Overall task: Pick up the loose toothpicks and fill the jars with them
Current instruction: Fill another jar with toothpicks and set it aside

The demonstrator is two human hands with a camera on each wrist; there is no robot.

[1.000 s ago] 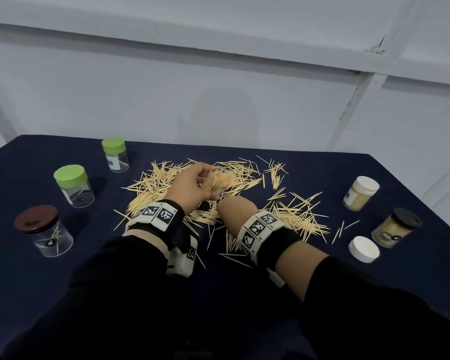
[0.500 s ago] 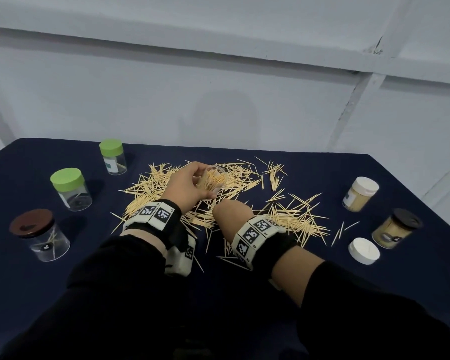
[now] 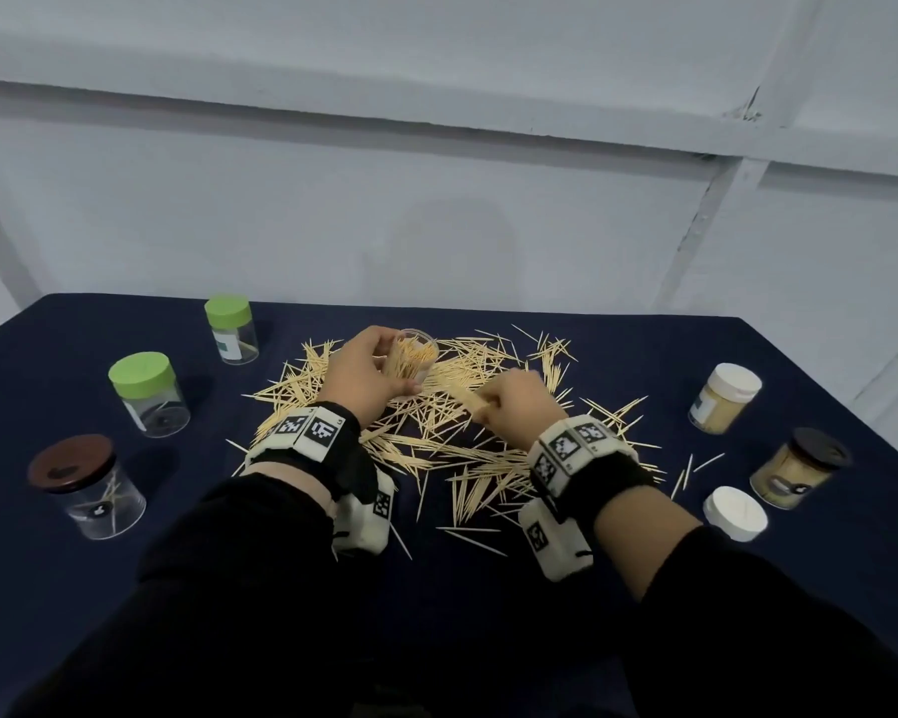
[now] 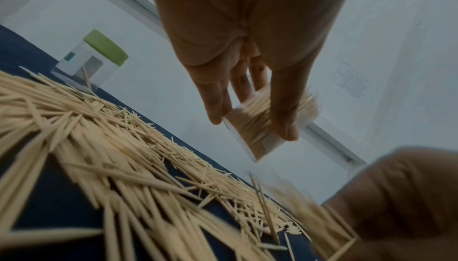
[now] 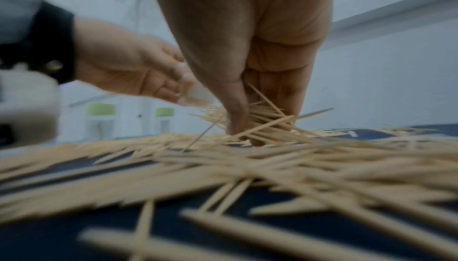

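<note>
A clear open jar (image 3: 410,361), already well stocked with toothpicks, is gripped by the left hand (image 3: 360,375) and held tilted just above the pile at about twelve o'clock. A small bundle of toothpicks (image 3: 466,399) is pinched between the curled fingers (image 5: 236,112) of the right hand (image 3: 515,401), low over the scattered toothpicks (image 3: 436,443) on the bench (image 3: 488,588). The step in hand is judged to be gathering. Next, the bundle is to be aligned, carried toward eleven o'clock and fed into the jar mouth.
</note>
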